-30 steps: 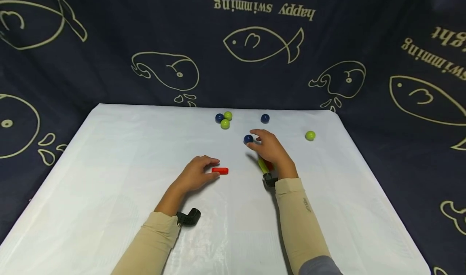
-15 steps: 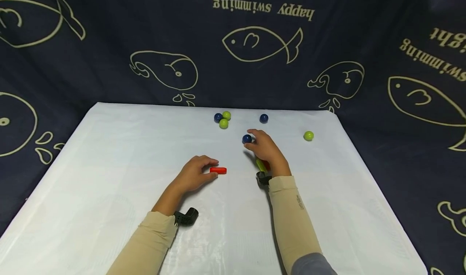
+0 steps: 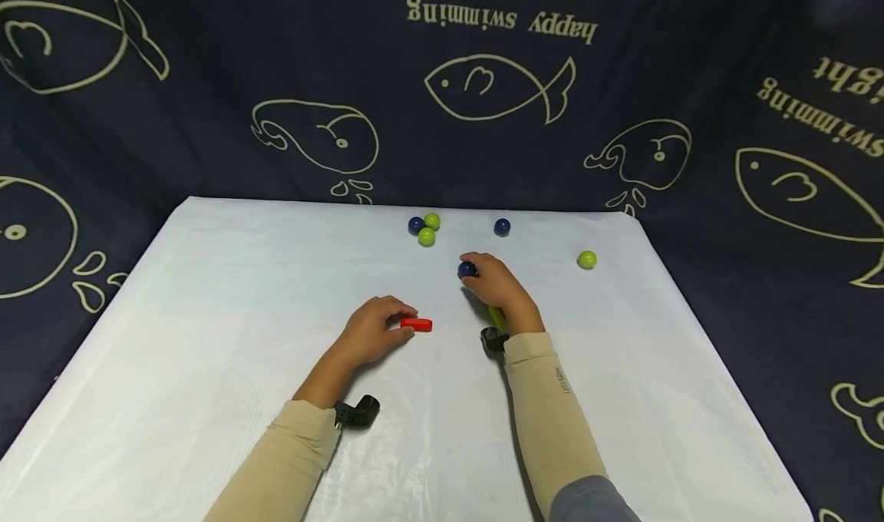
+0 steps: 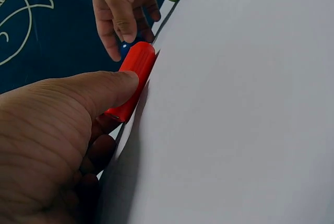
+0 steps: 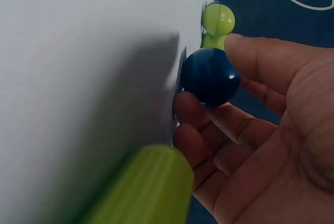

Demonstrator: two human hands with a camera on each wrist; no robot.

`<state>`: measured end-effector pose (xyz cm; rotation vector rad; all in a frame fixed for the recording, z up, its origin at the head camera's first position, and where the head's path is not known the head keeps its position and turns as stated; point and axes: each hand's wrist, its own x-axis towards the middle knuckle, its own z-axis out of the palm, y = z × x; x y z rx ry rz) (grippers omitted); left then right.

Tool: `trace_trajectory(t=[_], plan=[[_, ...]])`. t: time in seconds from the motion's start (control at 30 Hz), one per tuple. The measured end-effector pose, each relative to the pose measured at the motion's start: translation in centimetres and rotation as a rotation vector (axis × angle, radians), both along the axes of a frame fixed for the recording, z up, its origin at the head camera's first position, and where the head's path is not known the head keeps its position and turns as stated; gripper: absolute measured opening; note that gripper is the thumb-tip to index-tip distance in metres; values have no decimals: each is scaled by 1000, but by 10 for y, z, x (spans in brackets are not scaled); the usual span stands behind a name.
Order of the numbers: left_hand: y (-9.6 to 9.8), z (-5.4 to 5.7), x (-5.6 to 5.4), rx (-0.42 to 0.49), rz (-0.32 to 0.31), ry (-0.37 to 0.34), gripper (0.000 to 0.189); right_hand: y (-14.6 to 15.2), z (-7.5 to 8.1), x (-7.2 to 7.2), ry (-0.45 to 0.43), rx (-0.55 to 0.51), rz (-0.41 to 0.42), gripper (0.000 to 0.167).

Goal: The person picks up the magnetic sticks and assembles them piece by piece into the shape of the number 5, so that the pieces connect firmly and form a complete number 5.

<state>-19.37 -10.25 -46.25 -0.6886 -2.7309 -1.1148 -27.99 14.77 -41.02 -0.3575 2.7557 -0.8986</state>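
Observation:
My left hand (image 3: 373,332) lies around a short red faceted stick (image 3: 418,325) on the white table, its thumb on the near side and fingers on the far side. In the left wrist view the thumb overlaps the red stick (image 4: 140,59). Farther forward, my right hand (image 3: 499,282) pinches a dark blue glossy ball (image 3: 466,270) between thumb and fingers. The right wrist view shows the thumb at the top of the blue ball (image 5: 210,77) and fingertips below it. A yellow-green stick (image 3: 497,318) lies under the right wrist, partly hidden.
At the back stand a blue ball (image 3: 416,226) and two green balls (image 3: 427,236) close together. Another blue ball (image 3: 502,227) is to their right, and a green ball (image 3: 587,259) lies farther right. A dark fish-patterned cloth (image 3: 497,153) hangs behind the table (image 3: 207,292).
My right hand has moved slightly left and nearer, its fingers coming together on the blue ball. The left hand's fingers have drawn in a little at the red stick.

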Motion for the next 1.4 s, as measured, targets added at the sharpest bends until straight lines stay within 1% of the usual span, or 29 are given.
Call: trace_trajectory(t=[0.2,0.3,0.43,0.57,0.63,0.7,0.87,1.07,1.17,1.27,1.4], plan=[[-1,0,1,-4,14,0,19,-7,-3,6,2,10,-3,40],[0,1,1,4,30,-16,20,-8,-3,11,-20,-20,-7,36],[2,2,0,38,56,-70,21,-9,-2,20,-64,-111,-8,33],[4,2,-1,100,87,-136,23,-7,1,30,-101,-220,-4,32],[3,2,-1,134,103,-151,23,-6,2,36,-107,-260,1,32],[2,2,-1,170,116,-158,23,-6,1,40,-102,-277,0,32],[-2,1,-2,219,125,-147,23,-5,-3,47,-97,-287,23,31],[-3,1,-3,245,122,-141,21,-10,-6,50,-103,-277,80,30],[-4,2,-2,260,121,-151,20,-12,-6,51,-105,-271,105,30],[-3,3,-2,268,122,-161,21,-14,-5,51,-106,-265,110,30],[-3,4,-1,274,116,-158,22,-14,-3,51,-99,-252,108,27]])
